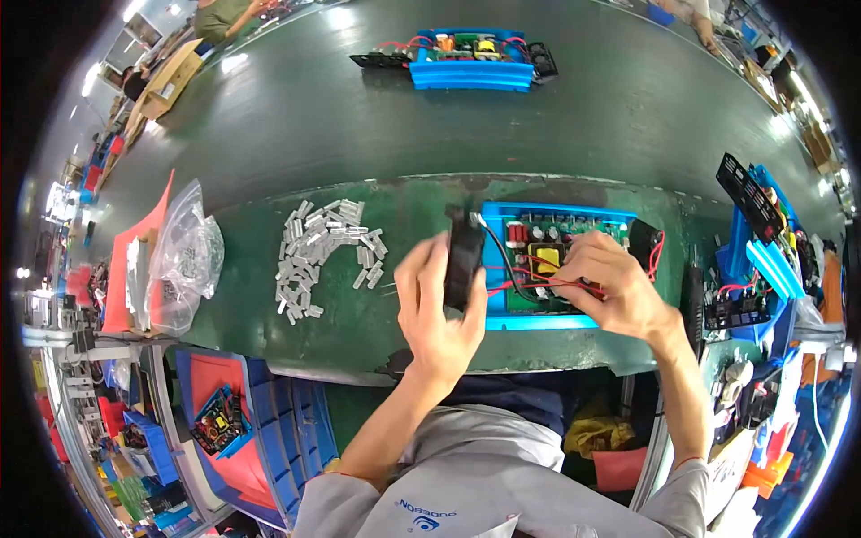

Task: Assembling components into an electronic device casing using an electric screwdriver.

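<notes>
A blue metal housing (565, 322) with an open top lies in front of me, with a green circuit board and a yellow-wrapped transformer (543, 258) inside. My left hand (438, 309) grips a black end panel (464, 255), held upright at the housing's left end. Red wires (504, 285) and a black cable run from beside that panel across the board. Over the board, my right hand (614, 282) has its fingers closed on the red wires. Another black end piece (645, 244) with red wires stands at the housing's right end.
Left of the housing lies a pile of small silvery tubular pieces (323, 242). A clear plastic bag (186, 260) stands farther left. Another open blue unit (473, 73) sits on the far green surface. More blue units (762, 242) are stacked at right. A blue crate (291, 421) is below left.
</notes>
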Action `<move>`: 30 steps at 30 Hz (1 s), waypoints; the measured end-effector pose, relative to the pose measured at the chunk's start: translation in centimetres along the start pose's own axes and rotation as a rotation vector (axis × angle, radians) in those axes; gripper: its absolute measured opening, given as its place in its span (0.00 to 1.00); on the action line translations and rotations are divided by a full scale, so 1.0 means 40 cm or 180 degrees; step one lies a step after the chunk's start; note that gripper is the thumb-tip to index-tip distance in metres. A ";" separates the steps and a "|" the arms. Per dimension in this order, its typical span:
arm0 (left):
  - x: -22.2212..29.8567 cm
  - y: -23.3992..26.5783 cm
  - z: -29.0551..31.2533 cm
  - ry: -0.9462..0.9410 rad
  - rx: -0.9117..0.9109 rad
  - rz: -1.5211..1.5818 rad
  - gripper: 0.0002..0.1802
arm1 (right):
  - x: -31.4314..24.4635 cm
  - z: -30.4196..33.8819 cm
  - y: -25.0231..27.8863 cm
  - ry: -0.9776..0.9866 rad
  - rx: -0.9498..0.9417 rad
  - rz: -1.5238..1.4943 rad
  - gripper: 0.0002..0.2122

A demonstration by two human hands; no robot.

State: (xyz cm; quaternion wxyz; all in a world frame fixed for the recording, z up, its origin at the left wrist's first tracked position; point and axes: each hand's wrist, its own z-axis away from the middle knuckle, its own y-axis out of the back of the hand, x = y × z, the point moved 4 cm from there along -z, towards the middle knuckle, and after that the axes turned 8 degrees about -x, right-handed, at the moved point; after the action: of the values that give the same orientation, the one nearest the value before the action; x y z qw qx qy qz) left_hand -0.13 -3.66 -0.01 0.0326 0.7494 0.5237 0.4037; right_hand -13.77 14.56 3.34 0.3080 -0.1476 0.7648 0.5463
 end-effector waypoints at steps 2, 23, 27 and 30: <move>0.004 -0.011 -0.031 0.0313 -0.0295 -0.0309 0.35 | -0.002 0.017 -0.018 -0.0150 0.0213 0.0128 0.10; 0.053 -0.004 0.036 0.0175 -0.2137 -0.0030 0.16 | 0.126 0.349 -0.032 -0.3176 0.2006 -0.0607 0.19; 0.040 -0.042 0.047 0.0193 -0.2386 -0.0148 0.16 | 0.121 0.345 -0.065 -0.2744 0.2599 -0.0612 0.26; 0.018 -0.045 0.066 0.0127 -0.2366 0.0002 0.14 | 0.111 0.364 -0.106 -0.2361 0.3055 -0.0632 0.26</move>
State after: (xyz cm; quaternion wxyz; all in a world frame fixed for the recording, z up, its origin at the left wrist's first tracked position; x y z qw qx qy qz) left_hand 0.27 -1.29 -2.24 0.2923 0.6786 0.3416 0.5808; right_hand -10.28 27.00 -5.73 0.6351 0.1370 0.7499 0.1248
